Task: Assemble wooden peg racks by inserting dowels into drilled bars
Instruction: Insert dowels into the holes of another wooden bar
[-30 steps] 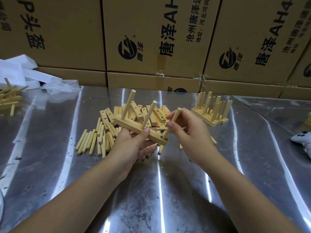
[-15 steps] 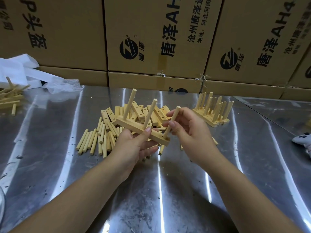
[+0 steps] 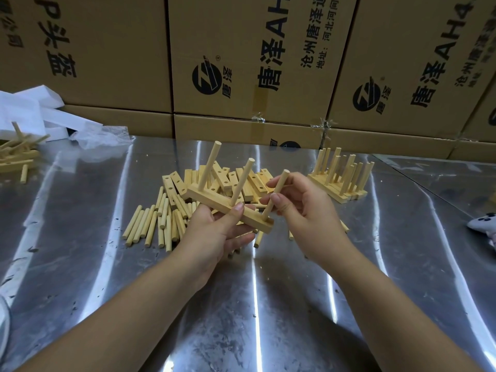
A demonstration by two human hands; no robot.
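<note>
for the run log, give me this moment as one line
step: insert third dowel | left hand: holds bar | right hand: pinches third dowel, lower end at end hole | seated: two dowels | table: loose dowels, finished racks

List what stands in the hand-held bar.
The bar holds three: a left dowel, a middle dowel, and a third dowel at the right end, pinched by the right hand. Their lower ends are hidden in the holes.

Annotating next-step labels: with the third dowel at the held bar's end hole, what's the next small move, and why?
Probably press the third dowel straight down along its axis. The right hand pinches it mid-length, and its lower tip meets the end hole of the bar, which the left hand grips; how deep it sits cannot be told. Two other dowels already stand seated.
</note>
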